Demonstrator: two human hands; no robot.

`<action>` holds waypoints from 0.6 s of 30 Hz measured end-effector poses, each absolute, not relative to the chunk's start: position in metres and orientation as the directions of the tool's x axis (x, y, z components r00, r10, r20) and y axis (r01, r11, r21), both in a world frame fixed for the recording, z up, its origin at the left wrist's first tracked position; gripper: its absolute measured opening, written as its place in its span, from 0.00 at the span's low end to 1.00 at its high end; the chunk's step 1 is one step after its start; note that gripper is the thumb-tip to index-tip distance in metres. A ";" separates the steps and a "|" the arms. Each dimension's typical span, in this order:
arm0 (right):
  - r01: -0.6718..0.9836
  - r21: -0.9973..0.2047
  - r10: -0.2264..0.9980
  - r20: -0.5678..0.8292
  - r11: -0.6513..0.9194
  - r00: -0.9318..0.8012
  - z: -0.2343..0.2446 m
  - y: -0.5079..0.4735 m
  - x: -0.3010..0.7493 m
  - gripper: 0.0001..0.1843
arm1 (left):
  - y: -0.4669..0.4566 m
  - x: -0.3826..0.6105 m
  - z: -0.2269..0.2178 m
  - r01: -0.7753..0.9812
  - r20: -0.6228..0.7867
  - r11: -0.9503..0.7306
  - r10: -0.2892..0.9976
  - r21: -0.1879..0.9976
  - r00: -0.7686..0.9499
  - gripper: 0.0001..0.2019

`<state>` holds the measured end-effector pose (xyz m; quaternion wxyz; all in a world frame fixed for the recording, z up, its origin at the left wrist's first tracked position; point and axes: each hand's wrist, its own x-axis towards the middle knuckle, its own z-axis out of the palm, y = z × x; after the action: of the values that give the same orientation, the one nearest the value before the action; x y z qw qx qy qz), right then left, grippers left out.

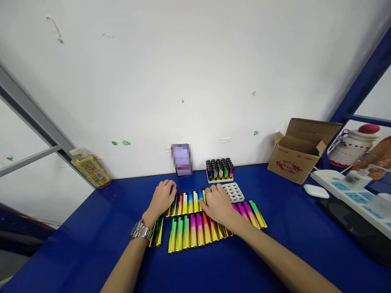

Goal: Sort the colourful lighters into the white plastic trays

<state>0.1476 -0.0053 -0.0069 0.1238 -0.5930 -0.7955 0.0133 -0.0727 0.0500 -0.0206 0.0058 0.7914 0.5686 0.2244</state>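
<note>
Two rows of shiny rainbow-coloured lighters point(192, 228) lie side by side on the blue table point(91, 244). My left hand point(162, 198) rests, fingers curled down, on the left end of the far row; a metal watch is on that wrist. My right hand point(217, 203) lies over the right part of the far row, fingers bent onto the lighters. Just behind it sits a white tray point(233, 191) with empty slots, and behind that a yellow tray point(220, 169) full of upright lighters.
An open cardboard box point(301, 152) stands at the back right. A white power strip point(351, 195) and a white oval object point(316, 190) lie right. A yellow bottle point(90, 167) leans at the back left, a phone point(181, 160) against the wall.
</note>
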 end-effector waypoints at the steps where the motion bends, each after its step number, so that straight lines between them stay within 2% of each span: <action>1: 0.945 -0.164 0.953 0.155 0.283 -0.259 -0.007 -0.005 0.145 0.17 | 0.050 -0.075 -0.022 0.905 0.353 -0.349 0.901 0.244 0.252 0.12; 3: 0.949 -0.174 0.963 0.107 0.261 -0.246 -0.006 -0.004 0.142 0.15 | 0.049 -0.077 -0.024 0.910 0.356 -0.350 0.898 0.223 0.259 0.12; 5: 0.945 -0.233 0.972 0.091 0.231 -0.216 -0.004 -0.003 0.143 0.12 | 0.049 -0.078 -0.025 0.906 0.360 -0.358 0.895 0.226 0.264 0.12; 7: 0.904 -0.378 0.979 0.102 0.201 -0.176 -0.001 -0.002 0.147 0.10 | 0.049 -0.078 -0.025 0.900 0.366 -0.366 0.892 0.237 0.266 0.12; 8: 0.846 -0.498 0.982 0.111 0.190 -0.156 0.001 -0.001 0.149 0.10 | 0.048 -0.078 -0.026 0.897 0.370 -0.369 0.890 0.243 0.266 0.12; 10: 0.587 -0.788 0.981 0.119 0.186 -0.151 0.002 0.002 0.156 0.10 | 0.048 -0.078 -0.027 0.890 0.375 -0.377 0.888 0.256 0.268 0.13; 11: 0.385 -0.906 0.979 0.121 0.177 -0.164 0.002 0.003 0.159 0.09 | 0.048 -0.079 -0.027 0.887 0.376 -0.380 0.887 0.263 0.269 0.13; 12: 0.171 -0.973 0.976 0.125 0.156 -0.179 0.001 0.004 0.162 0.09 | 0.048 -0.079 -0.028 0.883 0.377 -0.384 0.886 0.270 0.270 0.13; 14: -0.156 -0.983 0.974 0.124 0.094 -0.192 -0.002 0.005 0.167 0.13 | 0.048 -0.080 -0.030 0.877 0.379 -0.392 0.884 0.279 0.275 0.13; 15: -0.238 -0.969 0.975 0.112 0.065 -0.192 -0.003 0.005 0.169 0.17 | 0.048 -0.080 -0.030 0.875 0.381 -0.396 0.882 0.280 0.277 0.13; 16: -0.274 -0.961 0.977 0.095 0.040 -0.191 -0.004 0.005 0.170 0.19 | 0.047 -0.080 -0.030 0.874 0.384 -0.400 0.880 0.277 0.281 0.13; 18: -0.281 -0.960 0.979 0.064 0.008 -0.193 -0.004 0.004 0.173 0.18 | 0.047 -0.078 -0.029 0.871 0.391 -0.412 0.873 0.266 0.294 0.13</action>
<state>0.1726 0.0045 -0.0043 0.5216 -0.3627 -0.4815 0.6038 -0.0783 0.0465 -0.0295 0.0014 0.8042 0.5420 0.2438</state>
